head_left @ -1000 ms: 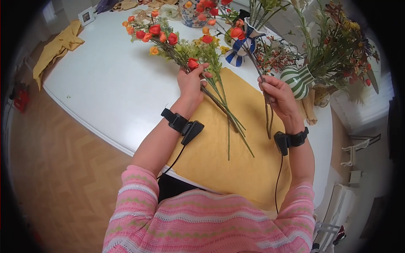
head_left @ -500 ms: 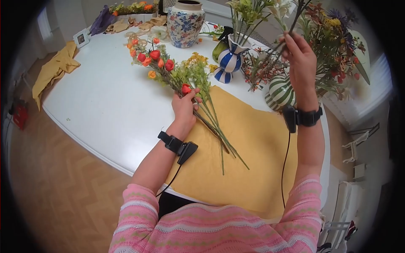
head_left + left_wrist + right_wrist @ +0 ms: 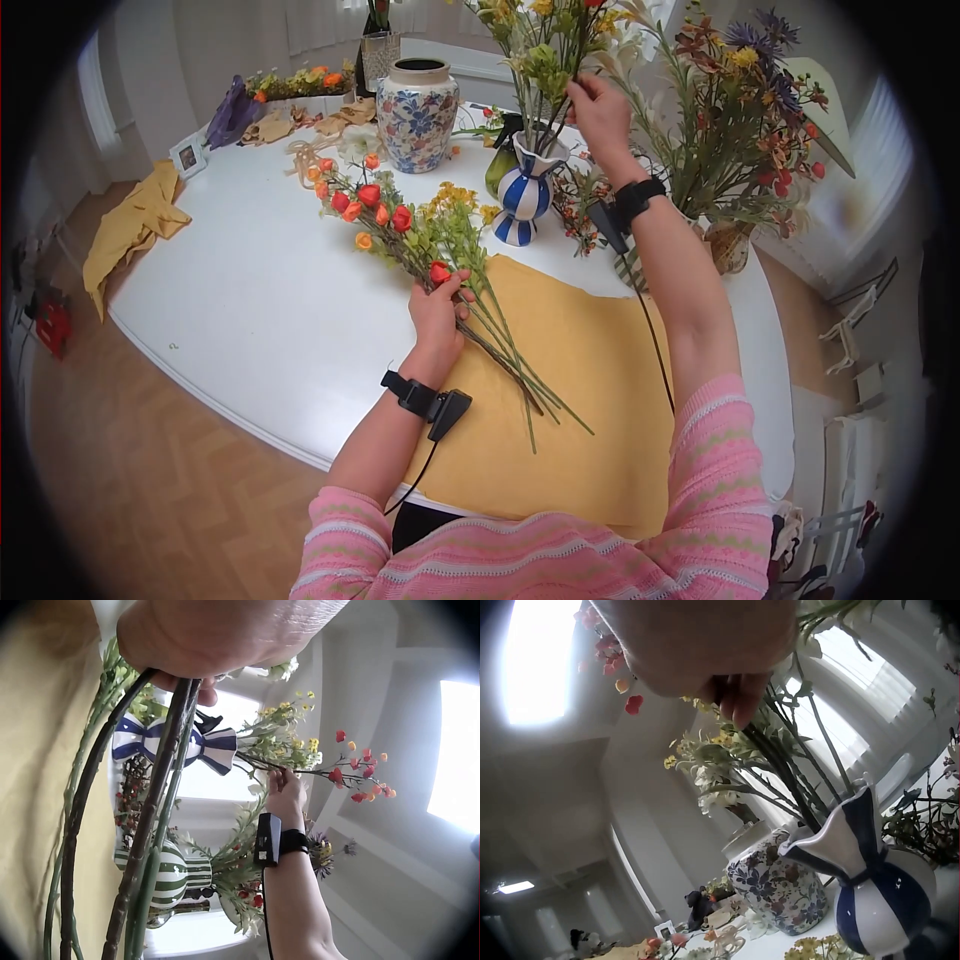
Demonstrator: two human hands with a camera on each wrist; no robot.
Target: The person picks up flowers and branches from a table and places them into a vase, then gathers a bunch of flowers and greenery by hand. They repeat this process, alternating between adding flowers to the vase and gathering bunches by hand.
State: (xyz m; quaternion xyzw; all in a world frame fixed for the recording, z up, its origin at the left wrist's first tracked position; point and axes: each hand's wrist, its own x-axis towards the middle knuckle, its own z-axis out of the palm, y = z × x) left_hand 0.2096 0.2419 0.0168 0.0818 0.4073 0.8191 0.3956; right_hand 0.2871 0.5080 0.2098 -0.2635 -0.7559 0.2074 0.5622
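Observation:
My left hand (image 3: 437,318) grips a bundle of artificial flowers, with red and orange blossoms (image 3: 370,194), yellow sprigs (image 3: 452,197) and brown and green stems (image 3: 510,366) that slant over the yellow paper (image 3: 590,345). In the left wrist view those stems (image 3: 146,832) run down from the palm. Over at the blue-and-white striped vase (image 3: 525,195), my right hand (image 3: 602,115) pinches a dark-stemmed flower branch. Its red and orange blossoms (image 3: 336,777) stick out past the fingers. The right wrist view shows dark stems (image 3: 784,769) reaching from the fingers into the vase mouth, among greenery.
A floral-patterned jar (image 3: 418,115) and a green spray bottle (image 3: 499,165) stand behind the bundle. To the right is a large arrangement of mixed flowers (image 3: 745,140). Crumpled yellow paper (image 3: 140,225) and a small picture frame (image 3: 187,157) lie at the table's left.
My right hand has lifted the flower branch from over the yellow paper and carried it up and forward to the striped vase. The left hand keeps its hold on the bundle.

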